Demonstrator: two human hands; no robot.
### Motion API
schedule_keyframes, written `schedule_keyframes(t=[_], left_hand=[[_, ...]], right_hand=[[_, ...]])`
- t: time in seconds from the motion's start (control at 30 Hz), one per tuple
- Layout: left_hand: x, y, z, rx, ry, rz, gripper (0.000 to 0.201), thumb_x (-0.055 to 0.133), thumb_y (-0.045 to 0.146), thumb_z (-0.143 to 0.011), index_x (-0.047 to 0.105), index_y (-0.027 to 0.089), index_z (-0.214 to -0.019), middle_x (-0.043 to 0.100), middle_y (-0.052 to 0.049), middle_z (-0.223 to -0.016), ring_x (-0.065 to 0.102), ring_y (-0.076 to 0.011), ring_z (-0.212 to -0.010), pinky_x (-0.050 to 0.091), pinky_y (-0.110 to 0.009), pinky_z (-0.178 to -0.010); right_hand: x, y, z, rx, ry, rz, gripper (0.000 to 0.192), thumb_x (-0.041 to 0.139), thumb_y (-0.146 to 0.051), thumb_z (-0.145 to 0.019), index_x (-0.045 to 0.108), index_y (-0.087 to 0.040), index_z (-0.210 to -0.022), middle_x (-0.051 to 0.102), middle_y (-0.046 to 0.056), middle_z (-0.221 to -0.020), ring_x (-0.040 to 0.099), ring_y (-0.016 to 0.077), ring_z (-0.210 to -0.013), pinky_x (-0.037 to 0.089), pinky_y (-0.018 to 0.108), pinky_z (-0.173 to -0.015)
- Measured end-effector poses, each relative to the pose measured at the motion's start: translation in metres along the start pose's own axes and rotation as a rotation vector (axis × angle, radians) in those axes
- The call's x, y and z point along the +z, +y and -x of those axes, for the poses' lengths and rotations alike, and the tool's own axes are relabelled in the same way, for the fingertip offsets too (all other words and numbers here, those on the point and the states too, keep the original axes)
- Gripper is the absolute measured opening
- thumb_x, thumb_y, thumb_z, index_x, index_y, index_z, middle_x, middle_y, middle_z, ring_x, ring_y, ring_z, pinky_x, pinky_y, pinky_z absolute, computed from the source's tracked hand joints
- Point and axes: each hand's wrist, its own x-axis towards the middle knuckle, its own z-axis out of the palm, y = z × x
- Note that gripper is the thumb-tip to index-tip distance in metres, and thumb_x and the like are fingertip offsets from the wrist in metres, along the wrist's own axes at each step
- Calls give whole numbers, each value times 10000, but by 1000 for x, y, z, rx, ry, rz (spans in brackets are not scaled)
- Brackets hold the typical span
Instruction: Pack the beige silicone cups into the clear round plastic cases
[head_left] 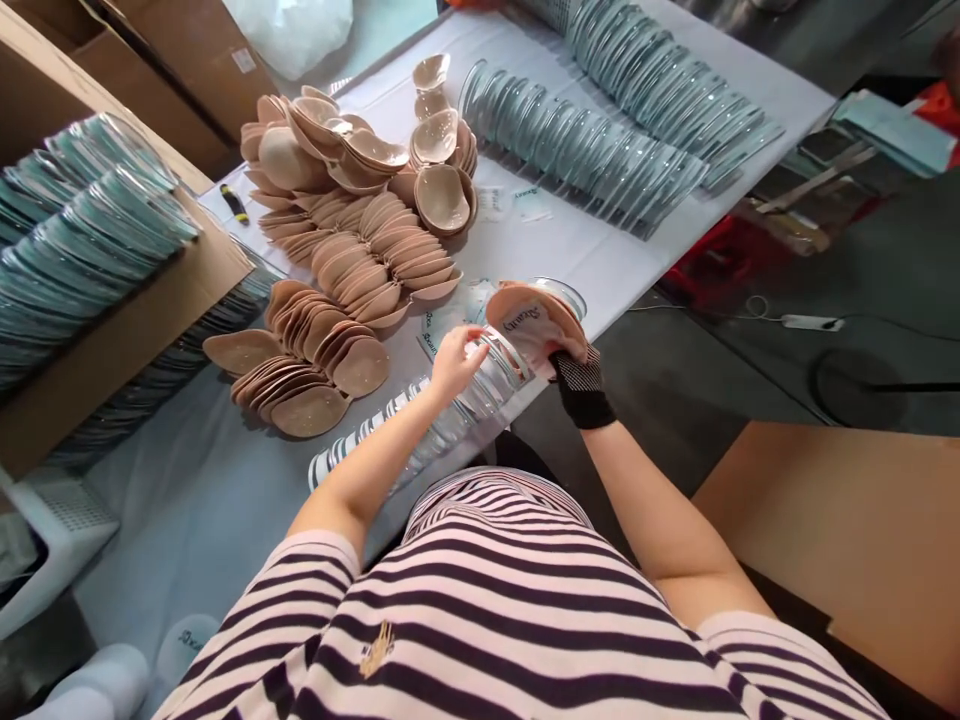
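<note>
Tan cup [540, 302] pinched in R hand [579, 366] nr tbl edge [621, 290], open floor [667, 375] beyond; L hand [454, 362] half-open, hold unclear.

White table [581, 258] laid with heaps and rows

Clock-face places are read from the middle of the view. At 11 o'clock lies a loose heap of glossy beige cups [289, 160], with a tighter run of overlapping cups [364, 255] on its near side. At 9 o'clock, darker tan cups [319, 365] lean in nested stacks. A black-and-yellow tool [235, 204] lies at 10 o'clock, near the heap's edge. Two long rows of clear plastic pieces [577, 145] stretch across 1 o'clock, and small printed packets [534, 203] lie beside them toward 12. At 8 o'clock, another clear row [375, 430] follows the near edge.
</note>
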Motion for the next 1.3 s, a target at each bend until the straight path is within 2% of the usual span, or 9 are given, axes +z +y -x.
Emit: schedule_keyframes(t=[0.1, 0.17, 0.27, 0.37, 0.53, 0.77, 1.03, 1.17, 1.3], left_hand=[[-14, -27, 12, 169, -276, -388, 61, 729, 248, -765, 735, 257, -825, 712, -88, -1027, 605, -285, -1108, 385, -447, -1110], [-14, -37, 20, 236, -348, -451, 175, 703, 196, -765, 753, 289, -903, 714, -84, -1118, 586, -297, -1188, 347, -463, -1145], [-7, -42, 24, 277, -348, -442, 322, 659, 133, -769, 745, 321, -1015, 676, -57, -1269, 533, -291, -1307, 322, -453, -1163], [-3, -40, 19, 270, -334, -497, 321, 639, 102, -757, 731, 291, -999, 655, -81, -1281, 559, -302, -1265, 344, -446, -1133], [-7, -43, 19, 326, -342, -636, 209, 603, 219, -850, 706, 258, -1027, 669, -127, -1216, 545, -324, -1260, 318, -457, -1112], [-3, -47, 24, 352, -373, -737, 473, 544, 220, -873, 589, 266, -1342, 572, -114, -1441, 468, -336, -1341, 272, -465, -1108], [3, -40, 9, 381, -412, -877, 229, 735, 419, -771, 707, 242, -914, 677, -142, -1072, 492, -373, -1216, 253, -504, -1113], [5, -38, -4, 331, -506, -807, 166, 778, 383, -721, 699, 239, -746, 683, -107, -844, 562, -332, -1065, 301, -485, -1084], [1, -42, -11, 273, -489, -625, 157, 817, 280, -635, 695, 229, -719, 664, -92, -874, 588, -304, -999, 374, -451, -1046]], right_hand=[[-17, 13, 31, 67, 63, 185, 384, 482, -271, -836, 676, -169, -1151, 692, 151, -1240, 620, 309, -1188, 465, 515, -1086], [-18, 23, 57, 88, 66, 286, 472, 452, -290, -861, 626, -155, -1278, 671, 159, -1285, 619, 307, -1205, 481, 500, -1072], [-11, 35, 89, 98, 113, 284, 526, 418, -302, -875, 577, -159, -1354, 675, 154, -1279, 629, 299, -1202, 493, 499, -1060], [-5, 40, 102, 165, 159, 283, 540, 403, -315, -889, 547, -167, -1388, 655, 160, -1312, 621, 296, -1221, 490, 505, -1066], [-3, 41, 102, 234, 113, 340, 537, 369, -328, -923, 484, -204, -1433, 598, 139, -1400, 589, 271, -1273, 494, 497, -1067], [3, 38, 100, 212, 116, 392, 556, 318, -334, -942, 489, -125, -1428, 591, 185, -1388, 595, 242, -1260, 488, 416, -1081], [10, 47, 114, 131, 154, 411, 590, 379, -313, -913, 474, -141, -1470, 594, 190, -1387, 586, 318, -1261, 504, 514, -1039], [23, 48, 117, 48, 45, 495, 590, 421, -316, -910, 482, -150, -1473, 626, 176, -1345, 620, 313, -1205, 523, 474, -1011], [33, 54, 121, 21, -130, 646, 600, 483, -310, -892, 499, -174, -1477, 703, 144, -1170, 691, 294, -981, 569, 419, -874]])
